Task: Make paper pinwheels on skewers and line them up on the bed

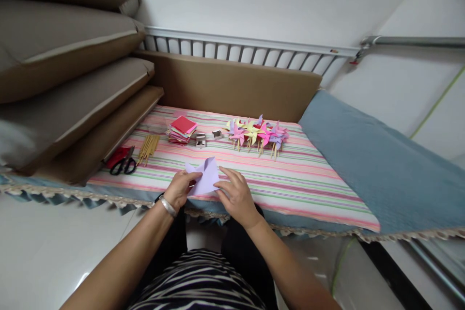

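Observation:
A lilac sheet of paper [206, 180], partly folded with raised corners, is held over the near side of the striped cloth [283, 189]. My left hand [180, 188] pinches its left part between thumb and fingers. At its right edge my right hand [236, 194] has thumb and fingertips closed on a corner. Beyond the hands lie a stack of coloured paper squares [182, 129], two small metal boxes whose contents I cannot make out, the nearer box [200, 140] and the farther box [217, 134], and a cluster of paper pinwheels [256, 133] on sticks.
Left of the hands lie black-handled scissors [123, 164], a red piece [118, 156] and a bundle of thin wooden sticks [148, 149]. Thick stacked cushions [72, 77] rise at the left. A brown padded board [232, 82] stands along the back, and a blue cover [381, 155] slopes at the right.

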The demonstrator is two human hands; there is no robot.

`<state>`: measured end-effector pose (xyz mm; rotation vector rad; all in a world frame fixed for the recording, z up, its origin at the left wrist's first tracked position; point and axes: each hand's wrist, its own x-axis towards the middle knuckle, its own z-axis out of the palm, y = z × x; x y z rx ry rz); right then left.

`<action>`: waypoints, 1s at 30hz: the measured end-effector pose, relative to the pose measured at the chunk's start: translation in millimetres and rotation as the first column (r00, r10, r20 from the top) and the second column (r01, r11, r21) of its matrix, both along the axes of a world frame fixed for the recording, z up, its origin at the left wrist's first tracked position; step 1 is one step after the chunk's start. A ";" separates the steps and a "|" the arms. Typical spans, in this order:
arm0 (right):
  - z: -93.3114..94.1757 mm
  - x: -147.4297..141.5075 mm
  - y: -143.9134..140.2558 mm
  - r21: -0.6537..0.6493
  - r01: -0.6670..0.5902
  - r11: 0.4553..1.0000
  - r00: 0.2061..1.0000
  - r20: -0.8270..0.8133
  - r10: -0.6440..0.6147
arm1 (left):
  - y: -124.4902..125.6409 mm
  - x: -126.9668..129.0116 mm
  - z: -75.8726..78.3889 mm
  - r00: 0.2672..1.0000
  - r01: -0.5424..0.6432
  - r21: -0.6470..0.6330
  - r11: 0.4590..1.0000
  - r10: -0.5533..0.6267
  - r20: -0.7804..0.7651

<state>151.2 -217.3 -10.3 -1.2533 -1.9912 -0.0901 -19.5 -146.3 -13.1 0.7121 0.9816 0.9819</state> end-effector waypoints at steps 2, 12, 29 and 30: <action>1.1 -0.7 -1.0 -0.006 0.007 1.000 1.000 -0.003 -0.007 | -0.6 1.0 0.0 1.000 0.005 0.015 1.000 -0.005 -0.010; 6.4 -9.7 8.5 -0.245 0.090 0.965 0.971 -0.193 -0.140 | 0.7 3.2 -11.4 0.994 -0.008 0.083 0.996 0.017 -0.106; -0.6 -16.8 19.2 -0.220 0.098 0.970 0.947 -0.279 -0.159 | -5.8 10.9 -6.0 0.989 0.134 0.047 0.990 -0.130 -0.072; -0.7 -16.7 19.3 -0.223 0.098 0.970 0.946 -0.281 -0.160 | -6.1 11.4 -5.5 0.988 0.143 0.044 0.989 -0.140 -0.065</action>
